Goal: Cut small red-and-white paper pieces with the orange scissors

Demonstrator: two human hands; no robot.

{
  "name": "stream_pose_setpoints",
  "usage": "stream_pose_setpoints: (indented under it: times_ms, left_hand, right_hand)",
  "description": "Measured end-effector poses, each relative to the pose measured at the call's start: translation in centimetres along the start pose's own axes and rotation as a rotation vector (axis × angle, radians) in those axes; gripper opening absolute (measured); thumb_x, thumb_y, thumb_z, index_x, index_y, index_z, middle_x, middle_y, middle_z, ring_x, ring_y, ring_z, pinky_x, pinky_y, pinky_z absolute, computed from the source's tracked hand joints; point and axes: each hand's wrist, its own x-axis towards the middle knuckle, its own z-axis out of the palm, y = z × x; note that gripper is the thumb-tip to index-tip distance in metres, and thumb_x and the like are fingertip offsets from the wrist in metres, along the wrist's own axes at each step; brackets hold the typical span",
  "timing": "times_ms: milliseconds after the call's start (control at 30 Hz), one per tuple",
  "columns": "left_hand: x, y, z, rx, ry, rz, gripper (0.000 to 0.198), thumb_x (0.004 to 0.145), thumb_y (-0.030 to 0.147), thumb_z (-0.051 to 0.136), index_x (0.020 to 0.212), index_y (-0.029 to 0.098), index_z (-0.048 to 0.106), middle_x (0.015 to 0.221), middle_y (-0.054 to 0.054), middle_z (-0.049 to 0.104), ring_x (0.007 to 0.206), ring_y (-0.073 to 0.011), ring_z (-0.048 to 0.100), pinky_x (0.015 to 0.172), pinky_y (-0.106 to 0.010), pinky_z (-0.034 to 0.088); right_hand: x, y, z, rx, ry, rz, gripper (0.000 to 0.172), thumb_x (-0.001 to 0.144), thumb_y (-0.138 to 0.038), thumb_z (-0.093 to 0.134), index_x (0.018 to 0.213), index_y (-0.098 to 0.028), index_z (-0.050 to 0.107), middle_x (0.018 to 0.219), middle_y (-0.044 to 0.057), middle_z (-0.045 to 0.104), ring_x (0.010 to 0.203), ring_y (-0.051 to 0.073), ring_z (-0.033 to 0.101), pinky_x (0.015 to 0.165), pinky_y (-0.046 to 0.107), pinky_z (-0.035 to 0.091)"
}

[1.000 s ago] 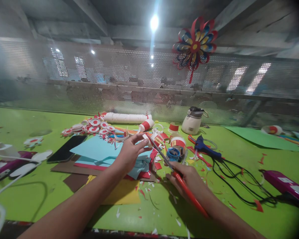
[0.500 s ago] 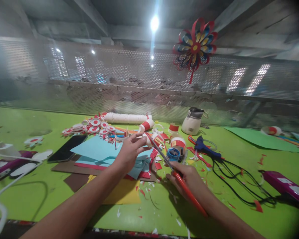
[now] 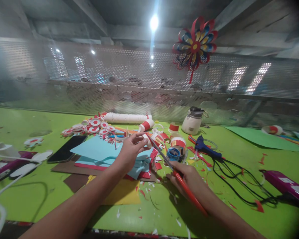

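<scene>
My left hand pinches a small white piece of a paper cup above the stack of coloured paper. In my right hand is a pair of scissors with red handles; their metal blades reach up to the edge of the cup piece. My fingers hide part of that piece. Under and beside my left hand lie light blue sheets. Beyond the blades stand a red-and-white paper cup and a roll of blue tape.
Red-and-white paper discs are heaped at the back left, beside a phone. A white bottle stands behind a blue glue gun with a black cord. Paper scraps litter the green table. A purple device lies right.
Hardly anything differs. Both hands keep their places, with the scissor blades still at the cup piece; the view has shifted very slightly.
</scene>
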Motion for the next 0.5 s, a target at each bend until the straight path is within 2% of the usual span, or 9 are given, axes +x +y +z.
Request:
stream_pose_setpoints:
  times_ms: [267, 500]
  left_hand:
    - [-0.17, 0.02, 0.11, 0.009, 0.002, 0.013, 0.035, 0.063, 0.025, 0.072, 0.094, 0.013, 0.06, 0.084, -0.009, 0.064, 0.078, -0.0205, 0.062, 0.08, -0.042, 0.047]
    - [-0.1, 0.11, -0.06, -0.029, -0.025, 0.013, 0.03, 0.065, 0.023, 0.071, 0.092, 0.013, 0.06, 0.091, -0.011, 0.064, 0.084, -0.0218, 0.061, 0.08, -0.042, 0.047]
  right_hand:
    - [-0.35, 0.23, 0.03, -0.128, -0.011, -0.107, 0.023, 0.074, -0.017, 0.052, 0.093, -0.015, 0.064, 0.056, -0.003, 0.054, 0.05, 0.012, 0.048, 0.051, 0.02, 0.037]
    - [-0.37, -0.41, -0.14, -0.113, -0.007, -0.06, 0.021, 0.076, -0.018, 0.051, 0.091, -0.015, 0.066, 0.058, -0.002, 0.059, 0.053, 0.014, 0.052, 0.054, 0.021, 0.039]
